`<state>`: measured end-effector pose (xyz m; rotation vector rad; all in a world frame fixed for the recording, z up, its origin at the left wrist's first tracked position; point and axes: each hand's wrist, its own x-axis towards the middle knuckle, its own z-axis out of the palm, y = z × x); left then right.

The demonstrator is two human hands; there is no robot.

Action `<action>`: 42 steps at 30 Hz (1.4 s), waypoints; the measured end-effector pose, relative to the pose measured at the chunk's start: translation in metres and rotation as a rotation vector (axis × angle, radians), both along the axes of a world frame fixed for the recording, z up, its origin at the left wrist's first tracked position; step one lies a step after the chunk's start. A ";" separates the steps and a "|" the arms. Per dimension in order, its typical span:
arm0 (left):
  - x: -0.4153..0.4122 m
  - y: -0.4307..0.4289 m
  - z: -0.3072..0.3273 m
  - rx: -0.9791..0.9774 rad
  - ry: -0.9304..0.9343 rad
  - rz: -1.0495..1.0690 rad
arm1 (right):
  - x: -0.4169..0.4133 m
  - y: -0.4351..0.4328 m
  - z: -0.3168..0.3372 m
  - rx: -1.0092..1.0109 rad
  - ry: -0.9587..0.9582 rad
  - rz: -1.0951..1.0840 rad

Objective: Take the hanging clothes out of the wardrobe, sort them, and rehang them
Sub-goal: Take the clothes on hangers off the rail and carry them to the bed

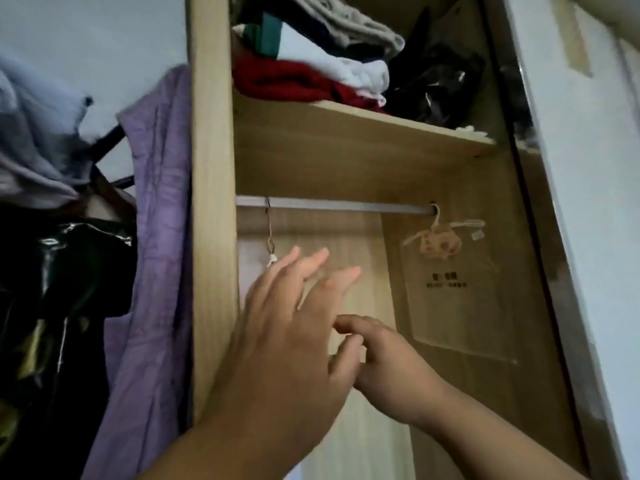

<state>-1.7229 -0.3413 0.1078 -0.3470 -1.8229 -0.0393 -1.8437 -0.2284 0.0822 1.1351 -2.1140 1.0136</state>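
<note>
While the rail (346, 205) runs level from left to right inside the wardrobe (211, 202), only two things are seen hung on it: a thin corded hook (269, 233) at the left end and a small hanger (435, 218) bearing a pale garment (438, 244) at the right end. The left hand (287, 341) is raised, its fingers (313, 259) straight, spread and empty, their tips just beside that hook. The right hand (391, 358) is held lower, loosely curled round nothing; the garment lies up and rightward of it, so a reach by that hand is judged likelier.
</note>
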 end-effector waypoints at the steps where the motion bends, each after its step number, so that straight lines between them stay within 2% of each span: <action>1: 0.000 0.000 0.011 0.016 0.054 0.047 | -0.011 -0.004 0.007 0.000 0.000 0.030; 5: 0.002 -0.006 0.049 0.097 0.225 0.309 | -0.044 -0.026 0.043 -0.029 -0.056 0.137; 9: -0.001 -0.017 0.075 0.214 0.241 0.562 | -0.064 -0.062 0.088 -0.057 -0.033 0.163; 15: -0.007 -0.020 0.075 0.445 0.291 0.556 | -0.081 -0.103 0.109 -0.017 -0.255 0.197; 20: -0.008 -0.020 0.074 0.437 0.326 0.576 | -0.094 -0.122 0.109 -0.035 -0.381 0.221; 25: -0.009 -0.023 0.074 0.414 0.351 0.602 | -0.109 -0.123 0.109 -0.169 -0.487 0.288; 29: -0.010 -0.022 0.075 0.408 0.360 0.629 | -0.122 -0.109 0.118 -0.283 -0.468 0.283; 35: -0.009 -0.021 0.075 0.422 0.353 0.624 | -0.140 -0.077 0.139 -0.325 -0.438 0.350; 39: -0.008 -0.017 0.075 0.446 0.330 0.640 | -0.143 -0.046 0.145 -0.268 -0.304 0.258; 42: -0.009 -0.010 0.074 0.416 0.278 0.730 | -0.145 -0.009 0.140 -0.208 -0.218 0.197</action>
